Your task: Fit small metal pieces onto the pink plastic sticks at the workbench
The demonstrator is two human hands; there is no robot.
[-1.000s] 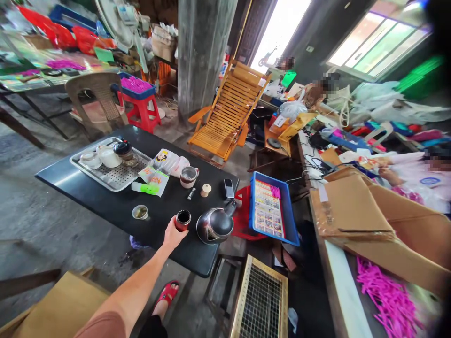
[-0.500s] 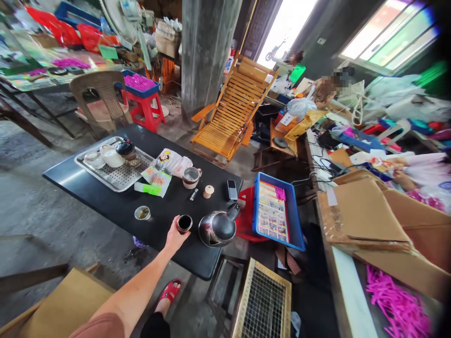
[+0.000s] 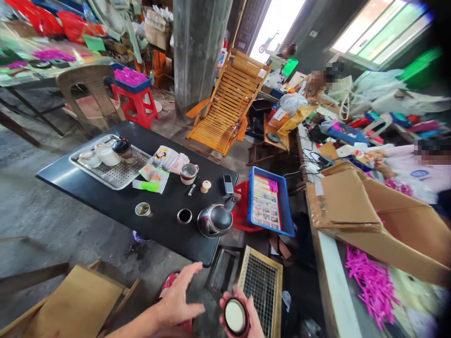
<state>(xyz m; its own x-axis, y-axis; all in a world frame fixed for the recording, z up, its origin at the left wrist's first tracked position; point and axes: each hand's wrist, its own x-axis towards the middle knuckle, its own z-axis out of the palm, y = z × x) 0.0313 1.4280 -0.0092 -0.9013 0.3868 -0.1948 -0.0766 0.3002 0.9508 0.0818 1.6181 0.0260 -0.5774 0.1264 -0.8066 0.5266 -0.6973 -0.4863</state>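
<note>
My left hand [image 3: 179,298] is in the air before the table's near edge, empty, with thumb and fingers spread. To its right, my right hand [image 3: 254,313] is closed around a round lid [image 3: 235,316] with a dark rim and a pale face turned up. A dark open-topped cup [image 3: 184,216] stands on the black table [image 3: 158,234], apart from both hands. Beside that cup is a shiny electric kettle [image 3: 215,218]. A small clear cup [image 3: 143,209] with something greenish in it stands to the left.
A metal tray [image 3: 116,178] with white teaware, a mug [image 3: 189,173], a wooden spool [image 3: 206,187] and a phone [image 3: 228,184] are on the table. A blue crate [image 3: 291,220] stands right of it. A wire-mesh frame [image 3: 259,277] is near my right hand. People work at the right.
My left hand has let go of the dark cup and drawn back towards me. My right hand has come into view with the round lid. The view has shifted slightly.
</note>
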